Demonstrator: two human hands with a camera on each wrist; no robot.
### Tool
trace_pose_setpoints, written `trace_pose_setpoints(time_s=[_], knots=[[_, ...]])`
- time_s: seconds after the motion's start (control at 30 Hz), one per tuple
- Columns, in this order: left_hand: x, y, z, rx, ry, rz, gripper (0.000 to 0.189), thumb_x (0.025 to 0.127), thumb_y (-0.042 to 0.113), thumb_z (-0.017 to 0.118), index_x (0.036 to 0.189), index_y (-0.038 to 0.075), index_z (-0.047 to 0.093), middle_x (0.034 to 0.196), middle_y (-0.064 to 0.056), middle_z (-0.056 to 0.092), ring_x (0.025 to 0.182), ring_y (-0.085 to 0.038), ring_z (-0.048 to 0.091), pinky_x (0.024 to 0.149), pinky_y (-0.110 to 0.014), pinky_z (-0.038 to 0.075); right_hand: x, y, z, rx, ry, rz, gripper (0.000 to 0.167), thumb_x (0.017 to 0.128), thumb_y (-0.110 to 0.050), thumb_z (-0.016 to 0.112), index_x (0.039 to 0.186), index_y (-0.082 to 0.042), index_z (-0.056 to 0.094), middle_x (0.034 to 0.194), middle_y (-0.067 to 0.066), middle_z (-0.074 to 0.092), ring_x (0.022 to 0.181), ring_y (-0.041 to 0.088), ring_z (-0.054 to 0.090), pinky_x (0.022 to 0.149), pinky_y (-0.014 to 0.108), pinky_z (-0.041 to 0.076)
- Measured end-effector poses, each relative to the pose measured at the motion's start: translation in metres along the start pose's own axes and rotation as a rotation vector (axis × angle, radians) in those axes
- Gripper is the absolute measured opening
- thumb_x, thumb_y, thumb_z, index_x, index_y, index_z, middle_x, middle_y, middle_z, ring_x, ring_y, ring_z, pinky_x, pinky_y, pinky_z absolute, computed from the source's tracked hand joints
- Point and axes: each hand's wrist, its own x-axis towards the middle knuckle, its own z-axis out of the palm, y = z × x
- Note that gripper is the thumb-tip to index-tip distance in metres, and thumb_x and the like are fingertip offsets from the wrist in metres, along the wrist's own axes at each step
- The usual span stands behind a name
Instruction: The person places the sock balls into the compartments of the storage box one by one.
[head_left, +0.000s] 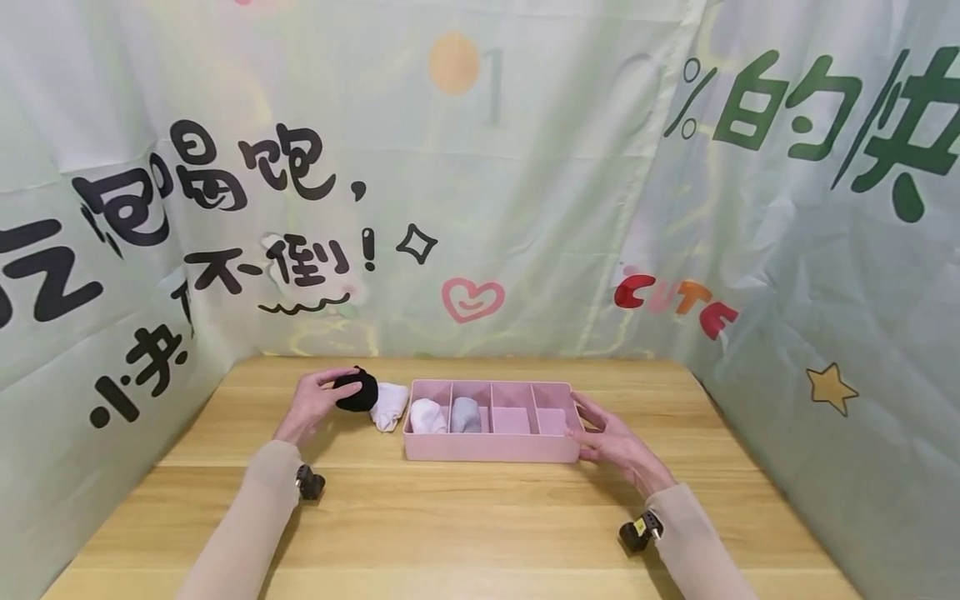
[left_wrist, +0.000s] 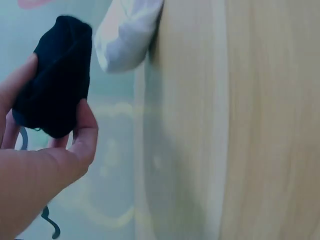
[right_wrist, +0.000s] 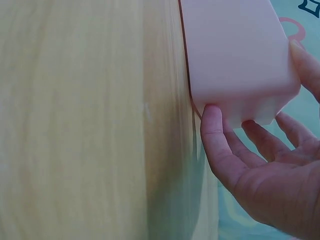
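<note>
Left hand (head_left: 315, 404): pinches a black cloth bundle (head_left: 357, 390) between thumb and fingers, toward the back-left corner of the table (head_left: 450, 525).
White cloth (head_left: 388, 406): lies just right of the black cloth bundle, near the table's back edge; whether the two touch, I cannot tell.
Pink box (head_left: 491, 448): stands near the back edge, with four compartments in a row from left to right.
Leftmost compartment (head_left: 431, 390): white roll (head_left: 428, 416).
Second compartment (head_left: 471, 390): grey roll (head_left: 466, 415).
Right hand (head_left: 618, 442): grasps the pink box's right end, fingertips against its outer wall.
Backdrop (head_left: 525, 208): printed sheet behind the back edge and along both sides.
</note>
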Motion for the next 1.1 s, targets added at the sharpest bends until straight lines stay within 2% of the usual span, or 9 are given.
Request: trace_pose_setpoints(time_s=[0.07,0.2,0.37,0.67,0.77,0.9,1.1], knots=[[-0.003,0.003,0.006,-0.023,0.022,-0.001,0.053,0.083,0.029,0.08,0.128,0.007,0.065,0.14,-0.015,0.057,0.133,-0.026,0.046,0.089,-0.012,0.045,-0.001,0.0,0.0,0.005,0.001,-0.003,0.085,0.092,-0.011,0.068,0.159,-0.016,0.015,0.162,0.024,0.01,0.14,0.044,0.033,0.092,0.038,0.054],[-0.007,0.013,0.017,-0.051,0.035,-0.01,0.051,0.083,0.028,0.079,0.129,0.009,0.065,0.141,-0.012,0.056,0.134,-0.024,0.045,0.094,-0.018,0.046,-0.001,0.0,0.0,0.011,-0.007,-0.019,0.084,0.093,-0.008,0.066,0.158,-0.014,0.013,0.161,0.026,0.009,0.14,0.046,0.032,0.095,0.041,0.053],[-0.01,0.027,0.031,-0.088,0.019,-0.011,0.051,0.083,0.028,0.08,0.129,0.012,0.065,0.142,-0.009,0.056,0.131,-0.023,0.048,0.101,-0.029,0.046,-0.001,0.0,-0.001,0.01,-0.008,-0.02,0.084,0.093,-0.009,0.066,0.158,-0.014,0.013,0.161,0.026,0.009,0.14,0.046,0.033,0.096,0.042,0.052],[-0.01,0.038,0.057,-0.135,-0.033,0.035,0.047,0.085,0.023,0.078,0.128,0.012,0.066,0.142,-0.01,0.055,0.129,-0.029,0.052,0.102,-0.034,0.047,-0.001,-0.001,0.0,-0.003,-0.011,-0.018,0.084,0.093,-0.011,0.066,0.159,-0.015,0.014,0.162,0.025,0.01,0.14,0.045,0.034,0.094,0.04,0.053],[-0.014,0.041,0.069,-0.146,-0.038,0.028,0.046,0.084,0.024,0.079,0.127,0.013,0.067,0.14,-0.009,0.057,0.128,-0.03,0.053,0.101,-0.034,0.047,-0.001,-0.001,0.001,-0.004,-0.013,-0.019,0.084,0.093,-0.011,0.066,0.159,-0.015,0.014,0.162,0.025,0.01,0.14,0.044,0.034,0.093,0.039,0.054],[-0.018,0.043,0.085,-0.178,-0.024,0.017,0.044,0.083,0.022,0.08,0.125,0.016,0.069,0.138,-0.007,0.059,0.123,-0.027,0.057,0.093,-0.028,0.051,-0.001,-0.001,0.001,0.002,-0.016,-0.02,0.084,0.093,-0.01,0.066,0.159,-0.015,0.014,0.162,0.025,0.01,0.14,0.044,0.034,0.094,0.04,0.053],[-0.022,0.049,0.112,-0.259,-0.012,0.083,0.042,0.086,0.017,0.077,0.126,0.013,0.067,0.135,-0.01,0.061,0.112,-0.023,0.063,0.081,-0.019,0.052,0.0,0.0,0.001,0.004,-0.013,-0.016,0.084,0.093,-0.01,0.066,0.159,-0.015,0.014,0.162,0.025,0.01,0.141,0.045,0.031,0.094,0.04,0.053]])
